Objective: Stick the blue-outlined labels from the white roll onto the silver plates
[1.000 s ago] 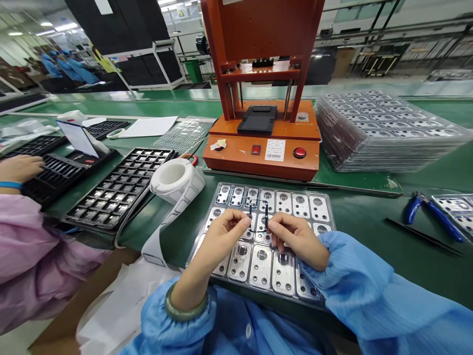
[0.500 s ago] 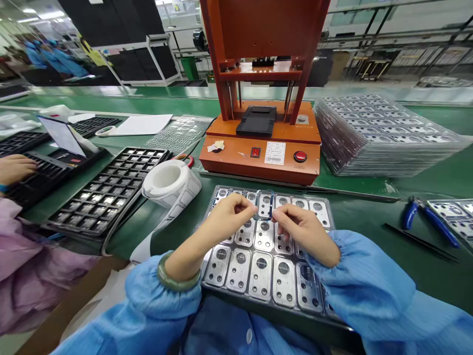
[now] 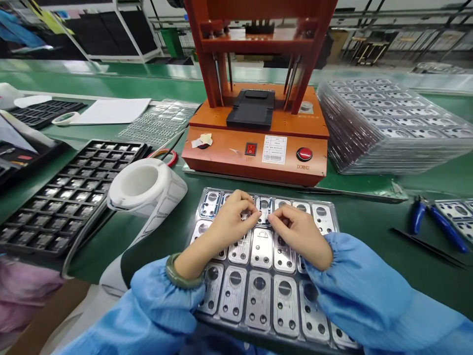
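Note:
A clear plastic tray (image 3: pixel 242 329) holds rows of silver metal plates, each with one large round hole and smaller ones. Over a metal plate (image 3: pixel 265 208) in its far row lies a thin blue-edged frame (image 3: pixel 258 202). My left hand (image 3: pixel 236 217) pinches at the frame's lower left side, thumb and forefinger together. Opposite it, my right hand (image 3: pixel 295 229) is closed in a pinch at the lower right side. The fingertips hide the exact contact. Another plate (image 3: pixel 210 203) at the far left corner also shows a blue outline.
Behind the tray stands an orange press (image 3: pixel 254 153) with a black fixture. To its right is a tall stack of clear trays (image 3: pixel 391 128). Blue-handled pliers (image 3: pixel 443 224) and black tweezers (image 3: pixel 428 249) lie at right. A label roll (image 3: pixel 142 185) and black tray (image 3: pixel 70 197) occupy the left.
The view has moved closer and tilted down. Both hands have come nearer together, and the blue-edged frame between them sits lower against the plate. The neighbouring person's hand has left the view.

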### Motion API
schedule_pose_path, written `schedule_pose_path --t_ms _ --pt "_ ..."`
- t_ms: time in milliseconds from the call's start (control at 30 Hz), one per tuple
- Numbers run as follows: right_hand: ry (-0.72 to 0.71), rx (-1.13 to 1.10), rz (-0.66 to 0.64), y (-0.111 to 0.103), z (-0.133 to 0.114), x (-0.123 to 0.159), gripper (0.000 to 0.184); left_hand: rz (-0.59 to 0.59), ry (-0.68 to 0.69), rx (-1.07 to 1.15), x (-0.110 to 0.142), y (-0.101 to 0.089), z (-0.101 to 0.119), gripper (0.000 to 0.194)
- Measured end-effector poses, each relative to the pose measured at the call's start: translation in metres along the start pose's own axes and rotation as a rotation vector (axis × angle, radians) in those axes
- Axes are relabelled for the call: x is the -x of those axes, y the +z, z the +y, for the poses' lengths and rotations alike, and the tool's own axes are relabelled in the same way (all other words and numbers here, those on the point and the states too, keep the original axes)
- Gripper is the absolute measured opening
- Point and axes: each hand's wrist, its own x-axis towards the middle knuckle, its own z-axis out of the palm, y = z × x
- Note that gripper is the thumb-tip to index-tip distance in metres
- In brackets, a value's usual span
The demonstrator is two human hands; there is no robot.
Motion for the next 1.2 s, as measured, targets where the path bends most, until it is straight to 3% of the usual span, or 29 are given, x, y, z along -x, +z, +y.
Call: schedule_pose_path --t_ms 1200 --pt "-0.032 0.042 0.01 -0.0014 -0.0058 0.0029 0.02 -0.021 0.019 -0.006 0.0023 -0.0009 0.0025 0.009"
